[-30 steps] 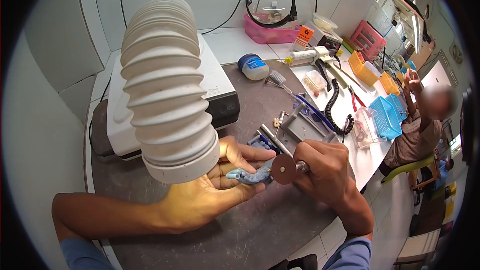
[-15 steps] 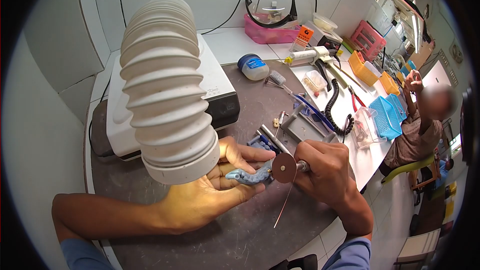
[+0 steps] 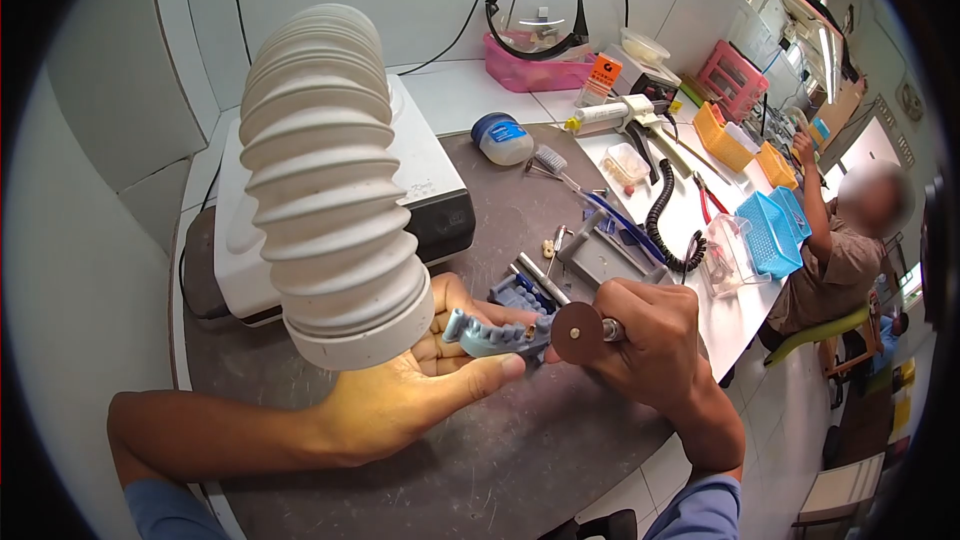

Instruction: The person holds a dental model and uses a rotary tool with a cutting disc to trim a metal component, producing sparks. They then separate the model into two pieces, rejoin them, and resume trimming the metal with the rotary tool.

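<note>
A blue-grey dental model (image 3: 490, 337), shaped like an arch with teeth, is gripped in my left hand (image 3: 430, 370) between the thumb and fingers. My right hand (image 3: 645, 340) is closed around a metal rotary handpiece (image 3: 612, 330) fitted with a brown cutting disc (image 3: 578, 333). The disc's left edge overlaps the model's right end in this view. Behind my left fingers, a second blue toothed model (image 3: 522, 294) lies on the dark work mat, beside a metal rod (image 3: 543, 278).
A ribbed white suction hose (image 3: 325, 190) hangs over my left wrist, with a white machine (image 3: 430, 165) behind it. Further back are a blue-lidded jar (image 3: 503, 140), a brush (image 3: 552, 162), a grey tray (image 3: 610, 258) and red-handled pliers (image 3: 708, 202). A person (image 3: 830, 230) sits at the right.
The dental model has turned in my left hand, so its teeth now face up. My left fingers have shifted beneath it. The disc has moved slightly right. The other person's arms have moved.
</note>
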The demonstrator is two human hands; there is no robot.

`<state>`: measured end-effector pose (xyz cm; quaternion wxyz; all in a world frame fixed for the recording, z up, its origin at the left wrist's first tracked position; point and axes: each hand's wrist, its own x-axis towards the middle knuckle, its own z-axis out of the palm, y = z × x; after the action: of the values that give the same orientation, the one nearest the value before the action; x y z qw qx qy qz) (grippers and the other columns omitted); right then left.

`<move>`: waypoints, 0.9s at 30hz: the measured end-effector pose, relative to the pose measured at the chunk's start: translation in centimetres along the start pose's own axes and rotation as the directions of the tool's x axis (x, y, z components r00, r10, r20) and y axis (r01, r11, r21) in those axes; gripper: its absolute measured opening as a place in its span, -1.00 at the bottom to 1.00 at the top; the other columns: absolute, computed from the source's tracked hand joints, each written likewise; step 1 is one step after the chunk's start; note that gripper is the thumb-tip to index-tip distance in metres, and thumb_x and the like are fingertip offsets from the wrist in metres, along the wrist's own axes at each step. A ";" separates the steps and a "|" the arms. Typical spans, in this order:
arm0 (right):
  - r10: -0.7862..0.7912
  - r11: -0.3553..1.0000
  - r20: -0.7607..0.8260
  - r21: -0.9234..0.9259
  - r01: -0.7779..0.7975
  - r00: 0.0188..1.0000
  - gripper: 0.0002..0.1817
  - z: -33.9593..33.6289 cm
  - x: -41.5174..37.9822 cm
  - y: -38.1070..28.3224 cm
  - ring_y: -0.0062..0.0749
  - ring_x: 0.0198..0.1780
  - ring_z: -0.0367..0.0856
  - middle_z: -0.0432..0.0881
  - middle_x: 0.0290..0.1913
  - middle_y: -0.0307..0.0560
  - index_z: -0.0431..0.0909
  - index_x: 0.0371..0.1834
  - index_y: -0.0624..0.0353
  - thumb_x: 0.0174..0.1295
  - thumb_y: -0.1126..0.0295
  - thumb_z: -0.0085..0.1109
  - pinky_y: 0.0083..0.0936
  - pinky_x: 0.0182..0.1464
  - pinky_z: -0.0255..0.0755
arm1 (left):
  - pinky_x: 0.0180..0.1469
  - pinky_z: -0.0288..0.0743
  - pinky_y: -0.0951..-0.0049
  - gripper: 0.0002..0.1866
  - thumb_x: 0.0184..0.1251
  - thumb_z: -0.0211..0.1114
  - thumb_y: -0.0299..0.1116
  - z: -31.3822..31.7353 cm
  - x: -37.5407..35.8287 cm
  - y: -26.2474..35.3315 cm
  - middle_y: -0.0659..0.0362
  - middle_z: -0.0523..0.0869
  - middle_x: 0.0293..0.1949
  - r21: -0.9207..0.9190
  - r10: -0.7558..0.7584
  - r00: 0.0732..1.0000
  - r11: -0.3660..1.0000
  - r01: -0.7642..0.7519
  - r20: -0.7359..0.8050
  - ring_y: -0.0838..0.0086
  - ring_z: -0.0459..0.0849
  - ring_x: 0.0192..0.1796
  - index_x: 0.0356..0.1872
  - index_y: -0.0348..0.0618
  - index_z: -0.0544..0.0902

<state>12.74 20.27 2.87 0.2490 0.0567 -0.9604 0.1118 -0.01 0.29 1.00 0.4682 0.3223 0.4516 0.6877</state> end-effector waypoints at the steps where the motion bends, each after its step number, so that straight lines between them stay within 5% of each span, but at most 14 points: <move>1: -0.001 1.000 -0.004 -0.004 0.001 1.000 -0.56 0.0 0.0 0.0 -0.41 -0.69 0.46 0.44 -0.67 -0.20 0.42 -0.55 0.11 -0.01 0.06 0.48 -0.45 -0.65 0.25 | 0.08 0.58 0.50 -0.71 0.32 0.24 -0.63 0.1 -0.1 0.3 -0.12 0.54 0.16 0.033 -0.063 0.997 0.997 0.064 -0.035 0.45 0.62 0.09 -0.13 -0.14 0.30; 12: -0.003 1.000 -0.011 -0.012 0.003 1.000 -0.55 -0.1 -0.1 0.0 -0.42 -0.69 0.47 0.46 -0.67 -0.22 0.42 -0.54 0.11 -0.01 0.05 0.48 -0.45 -0.65 0.26 | 0.13 0.56 0.50 -0.70 0.33 0.25 -0.60 0.0 0.0 0.0 -0.11 0.56 0.13 0.020 -0.094 0.994 0.995 0.095 -0.063 0.46 0.62 0.10 -0.09 -0.16 0.30; 20: 0.005 1.000 -0.025 -0.020 -0.005 1.000 -0.54 -0.3 0.0 0.0 -0.44 -0.70 0.45 0.45 -0.68 -0.22 0.43 -0.57 0.10 -0.04 0.04 0.50 -0.46 -0.66 0.23 | 0.14 0.58 0.54 -0.74 0.31 0.25 -0.64 -0.1 0.3 -0.9 -0.13 0.51 0.19 -0.015 0.114 0.993 0.993 -0.114 -0.014 0.42 0.59 0.16 -0.10 -0.15 0.39; 27: 0.073 0.997 -0.094 0.015 -0.071 0.993 -0.51 -0.2 0.1 0.1 -0.46 -0.74 0.37 0.39 -0.73 -0.22 0.37 -0.67 0.11 -0.10 0.11 0.56 -0.50 -0.66 0.19 | 0.20 0.56 0.46 -0.72 0.37 0.21 -0.57 -0.2 0.3 0.0 -0.11 0.50 0.20 0.048 0.039 0.999 0.998 -0.039 -0.013 0.39 0.54 0.23 0.02 -0.19 0.37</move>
<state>12.73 20.44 3.11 0.2895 0.0182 -0.9483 0.1290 -0.29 0.48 0.88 0.4438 0.3374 0.4648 0.6879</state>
